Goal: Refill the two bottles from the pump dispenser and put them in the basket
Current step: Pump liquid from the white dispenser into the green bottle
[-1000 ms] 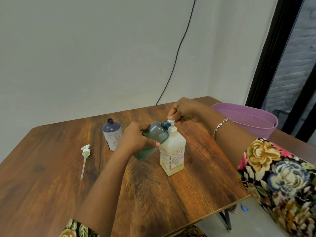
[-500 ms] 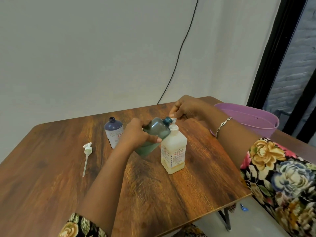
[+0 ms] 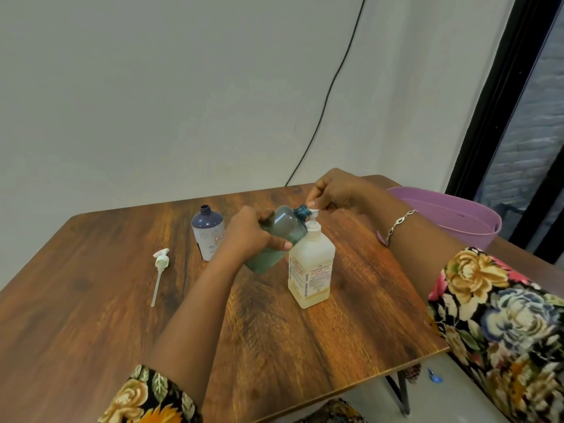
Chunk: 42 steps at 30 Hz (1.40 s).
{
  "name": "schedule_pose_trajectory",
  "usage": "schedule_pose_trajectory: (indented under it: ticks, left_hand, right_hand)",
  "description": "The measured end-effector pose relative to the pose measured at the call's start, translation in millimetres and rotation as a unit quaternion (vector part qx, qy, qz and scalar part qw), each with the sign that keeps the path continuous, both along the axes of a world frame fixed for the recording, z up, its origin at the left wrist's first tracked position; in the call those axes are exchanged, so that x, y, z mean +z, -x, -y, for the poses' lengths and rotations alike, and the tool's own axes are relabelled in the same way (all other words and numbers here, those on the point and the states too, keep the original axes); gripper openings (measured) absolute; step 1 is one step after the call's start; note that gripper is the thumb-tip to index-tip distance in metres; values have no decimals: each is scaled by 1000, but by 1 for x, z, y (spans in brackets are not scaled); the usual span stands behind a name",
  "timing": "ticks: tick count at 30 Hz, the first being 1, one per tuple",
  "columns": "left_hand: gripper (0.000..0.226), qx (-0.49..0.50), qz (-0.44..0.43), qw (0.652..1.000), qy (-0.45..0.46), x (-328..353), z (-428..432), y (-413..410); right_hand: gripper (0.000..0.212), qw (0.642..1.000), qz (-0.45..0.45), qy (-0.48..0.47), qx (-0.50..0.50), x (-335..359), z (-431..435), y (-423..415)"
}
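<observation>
Left hand (image 3: 247, 236) is out over the middle of the worktop (image 3: 91, 315), forearm stretched forward, fingers (image 3: 282, 245) wrapped round the belly of the teal bottle (image 3: 285, 227). The bottle is held off the wood and tipped hard over, base down to the left, open neck up at the spout. Right hand (image 3: 338, 192) comes in from the far side, wrist bent, a silver bracelet (image 3: 399, 222) on it, fingertips gathered tight on the white pump head (image 3: 314, 213) of the pump dispenser (image 3: 311, 267). The dispenser stands upright near the worktop's right edge, and the teal bottle's shoulder lies against its collar.

Its label shows red and blue lettering: up the side it reads "BIOCHE", one more letter I can't make out, then "CHG". The smaller print is too fine to read.

Behind the left hand the dark blue bottle (image 3: 207, 232) stands uncapped, its pale label carrying a small red box too tiny to read. A loose pump (image 3: 160, 267) lies flat well off to the left. The purple basket (image 3: 457, 221) sits beyond the worktop's far right corner.
</observation>
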<state>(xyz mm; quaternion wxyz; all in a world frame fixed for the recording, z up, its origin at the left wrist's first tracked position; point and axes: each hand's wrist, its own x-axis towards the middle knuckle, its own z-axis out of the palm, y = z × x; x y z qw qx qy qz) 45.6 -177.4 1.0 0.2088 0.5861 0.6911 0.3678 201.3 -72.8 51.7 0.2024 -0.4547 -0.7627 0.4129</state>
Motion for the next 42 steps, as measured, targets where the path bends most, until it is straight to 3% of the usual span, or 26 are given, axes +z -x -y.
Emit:
schedule_pose_trajectory:
  ticks: [11, 17, 22, 29, 39, 42]
  left_hand:
    - [84, -3, 17, 1000, 21, -12, 3, -4]
    - [82, -2, -29, 999, 18, -3, -3, 2]
    - [85, 2, -7, 1000, 24, -17, -1, -2]
    - [81, 6, -9, 1000, 3, -10, 1, -5]
    - [85, 10, -31, 999, 24, -15, 2, -5]
    - [83, 4, -12, 1000, 21, -16, 4, -6]
  right_hand:
    - [13, 998, -58, 14, -13, -19, -3, -2]
    - [12, 999, -32, 19, -5, -6, -5, 0]
    - [18, 999, -20, 22, -25, -18, -5, 2]
    - [13, 997, -61, 24, -36, -13, 1, -2]
    - [13, 999, 18, 29, 6, -11, -3, 3]
    - [14, 1000, -5, 26, -8, -16, -1, 1]
